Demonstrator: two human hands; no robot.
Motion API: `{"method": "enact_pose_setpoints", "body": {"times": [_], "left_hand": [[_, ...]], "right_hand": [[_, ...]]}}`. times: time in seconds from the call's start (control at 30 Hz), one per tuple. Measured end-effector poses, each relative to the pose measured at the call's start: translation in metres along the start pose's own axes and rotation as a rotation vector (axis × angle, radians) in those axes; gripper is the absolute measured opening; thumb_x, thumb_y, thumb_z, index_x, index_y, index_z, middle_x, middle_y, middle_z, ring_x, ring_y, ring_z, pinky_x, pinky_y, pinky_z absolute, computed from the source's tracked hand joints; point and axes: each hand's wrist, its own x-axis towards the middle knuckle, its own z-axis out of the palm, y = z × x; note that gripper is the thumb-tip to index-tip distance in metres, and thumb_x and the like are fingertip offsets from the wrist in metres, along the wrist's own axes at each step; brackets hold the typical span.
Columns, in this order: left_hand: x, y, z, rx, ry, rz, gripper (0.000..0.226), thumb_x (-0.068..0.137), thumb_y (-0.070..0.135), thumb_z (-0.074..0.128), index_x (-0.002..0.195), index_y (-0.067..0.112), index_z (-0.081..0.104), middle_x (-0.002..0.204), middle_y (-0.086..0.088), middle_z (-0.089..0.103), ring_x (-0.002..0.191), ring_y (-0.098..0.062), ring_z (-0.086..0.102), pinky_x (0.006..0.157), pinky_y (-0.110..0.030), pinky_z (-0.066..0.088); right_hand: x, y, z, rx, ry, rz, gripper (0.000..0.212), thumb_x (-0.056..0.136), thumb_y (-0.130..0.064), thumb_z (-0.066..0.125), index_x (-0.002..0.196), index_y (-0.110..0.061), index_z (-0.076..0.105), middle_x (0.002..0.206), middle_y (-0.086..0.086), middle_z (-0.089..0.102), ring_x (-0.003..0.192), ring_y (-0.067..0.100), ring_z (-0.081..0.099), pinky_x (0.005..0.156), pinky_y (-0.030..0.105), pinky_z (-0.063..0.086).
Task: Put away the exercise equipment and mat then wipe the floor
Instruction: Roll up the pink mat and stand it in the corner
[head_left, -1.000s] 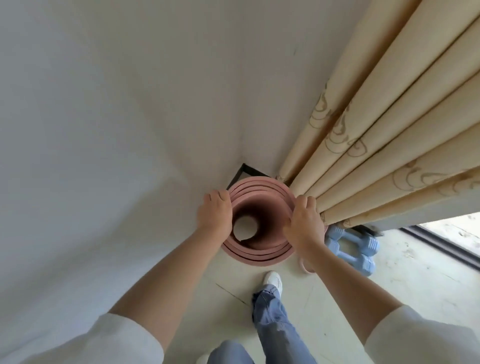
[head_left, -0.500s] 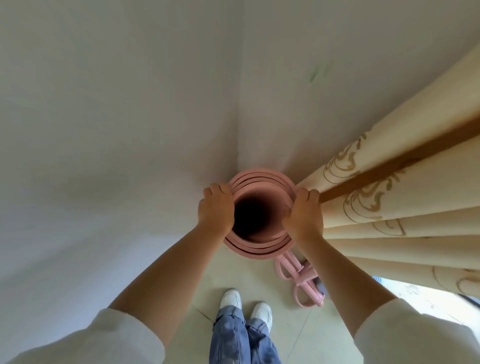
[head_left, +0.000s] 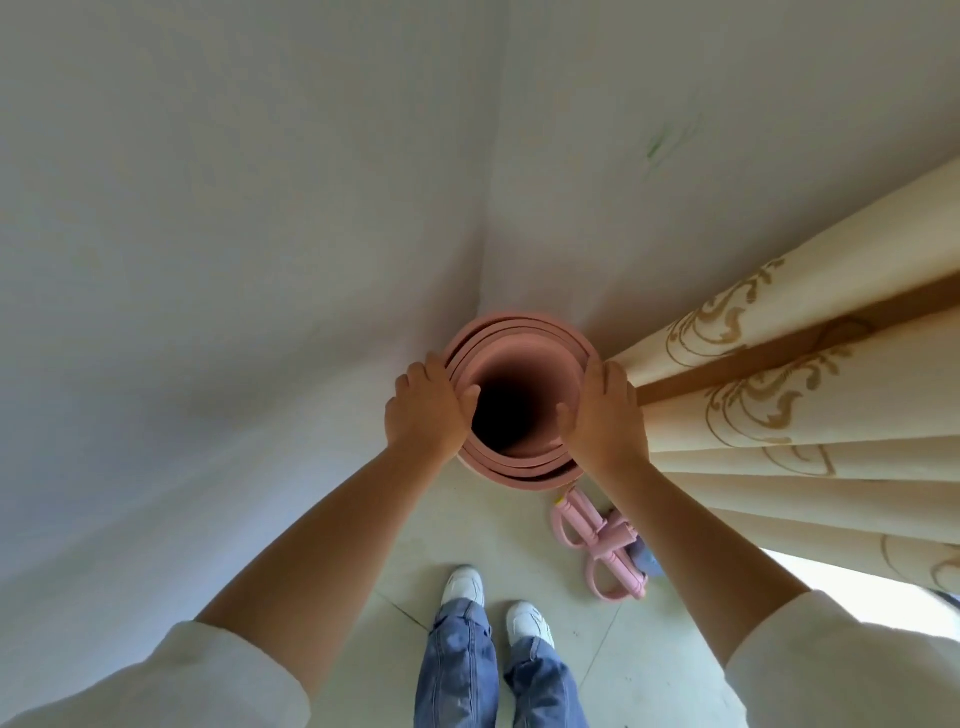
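A rolled pink exercise mat (head_left: 524, 343) stands on end in the wall corner, and I look straight down its dark hollow core. My left hand (head_left: 426, 410) grips the roll's left rim, thumb inside the core. My right hand (head_left: 605, 415) clasps the right rim the same way. A pink pull-rope exerciser (head_left: 597, 545) with looped handles lies on the floor just right of the mat's base. A blue dumbbell (head_left: 647, 558) peeks out beside it, mostly hidden by my right forearm.
White walls meet in the corner behind the mat. A cream curtain (head_left: 810, 415) with gold swirls hangs at the right, touching the roll. My feet in white shoes (head_left: 465, 584) stand on the pale tiled floor (head_left: 519, 525) close behind the mat.
The mat has gone from tilted to upright in the corner, and its core now looks dark. I stepped closer with both feet together; the dumbbells have slipped behind my right arm.
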Motion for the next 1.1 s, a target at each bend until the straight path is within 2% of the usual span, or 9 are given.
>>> {"method": "enact_pose_setpoints", "body": {"times": [0.1, 0.3, 0.7, 0.77, 0.83, 0.87, 0.93, 1.0, 1.1], "left_hand": [[-0.016, -0.006, -0.007, 0.017, 0.057, 0.028, 0.046, 0.098, 0.036, 0.036, 0.134, 0.008, 0.037, 0.132, -0.013, 0.05, 0.121, -0.028, 0.048, 0.095, -0.035, 0.046], [-0.065, -0.038, -0.009, 0.069, 0.128, 0.006, 0.038, 0.099, 0.02, 0.036, 0.135, 0.011, 0.041, 0.139, -0.006, 0.049, 0.131, -0.025, 0.04, 0.106, -0.033, 0.037], [-0.305, -0.168, 0.013, -0.005, 0.181, -0.613, 0.046, 0.098, 0.022, 0.037, 0.14, 0.007, 0.032, 0.152, -0.011, 0.028, 0.144, -0.032, 0.017, 0.115, -0.038, 0.02], [-0.365, -0.19, 0.026, -0.045, 0.237, -0.736, 0.045, 0.091, 0.02, 0.053, 0.132, 0.002, 0.045, 0.144, -0.018, 0.042, 0.139, -0.037, 0.031, 0.112, -0.041, 0.029], [-0.428, -0.21, 0.044, -0.013, 0.271, -0.835, 0.045, 0.061, 0.018, 0.082, 0.1, 0.001, 0.068, 0.108, -0.019, 0.069, 0.108, -0.041, 0.063, 0.087, -0.042, 0.053], [-0.463, -0.22, 0.055, 0.01, 0.282, -0.881, 0.045, 0.046, 0.018, 0.088, 0.086, 0.004, 0.072, 0.089, -0.015, 0.074, 0.09, -0.039, 0.07, 0.073, -0.04, 0.057], [-0.532, -0.234, 0.081, -0.008, 0.289, -0.985, 0.043, 0.04, 0.017, 0.087, 0.079, 0.008, 0.071, 0.074, -0.009, 0.073, 0.078, -0.036, 0.072, 0.065, -0.036, 0.058], [-0.604, -0.242, 0.096, 0.002, 0.303, -1.091, 0.041, 0.046, 0.016, 0.085, 0.083, 0.007, 0.07, 0.075, -0.011, 0.072, 0.079, -0.036, 0.07, 0.069, -0.035, 0.057], [-0.71, -0.256, 0.126, -0.13, 0.305, -1.238, 0.042, 0.083, 0.022, 0.062, 0.12, 0.004, 0.053, 0.117, -0.018, 0.06, 0.114, -0.039, 0.053, 0.097, -0.04, 0.043]], "right_hand": [[-0.009, -0.005, -0.001, -0.025, 0.034, -0.024, 0.063, 0.093, -0.026, 0.048, 0.146, -0.009, 0.019, 0.153, 0.016, 0.02, 0.142, 0.032, 0.02, 0.115, 0.04, 0.025], [-0.033, -0.029, -0.012, -0.168, 0.002, -0.31, 0.051, 0.096, -0.028, 0.041, 0.143, -0.011, 0.028, 0.151, 0.012, 0.027, 0.14, 0.028, 0.026, 0.116, 0.037, 0.024], [-0.211, -0.165, 0.036, -0.421, -0.133, -1.07, 0.049, 0.095, -0.022, 0.042, 0.14, -0.006, 0.03, 0.144, 0.009, 0.038, 0.133, 0.028, 0.036, 0.108, 0.041, 0.031], [-0.262, -0.185, 0.057, -0.409, -0.101, -1.261, 0.049, 0.082, -0.011, 0.062, 0.128, 0.0, 0.048, 0.13, 0.017, 0.054, 0.118, 0.034, 0.054, 0.096, 0.046, 0.044], [-0.322, -0.204, 0.066, -0.395, -0.065, -1.414, 0.05, 0.055, -0.006, 0.082, 0.102, 0.003, 0.065, 0.099, 0.019, 0.07, 0.086, 0.036, 0.07, 0.072, 0.046, 0.055], [-0.355, -0.211, 0.073, -0.423, -0.039, -1.47, 0.052, 0.048, -0.008, 0.085, 0.096, 0.001, 0.068, 0.092, 0.016, 0.072, 0.079, 0.033, 0.071, 0.066, 0.042, 0.057], [-0.421, -0.219, 0.094, -0.494, -0.098, -1.586, 0.052, 0.061, -0.013, 0.08, 0.11, -0.001, 0.064, 0.109, 0.016, 0.068, 0.097, 0.031, 0.067, 0.08, 0.042, 0.053], [-0.491, -0.219, 0.121, -0.508, -0.201, -1.723, 0.051, 0.086, -0.014, 0.058, 0.134, -0.003, 0.045, 0.138, 0.016, 0.048, 0.127, 0.032, 0.046, 0.104, 0.045, 0.035], [-0.603, -0.216, 0.154, -0.524, -0.194, -1.866, 0.048, 0.095, -0.017, 0.041, 0.141, -0.008, 0.032, 0.148, 0.01, 0.033, 0.136, 0.027, 0.032, 0.111, 0.042, 0.022]]}}
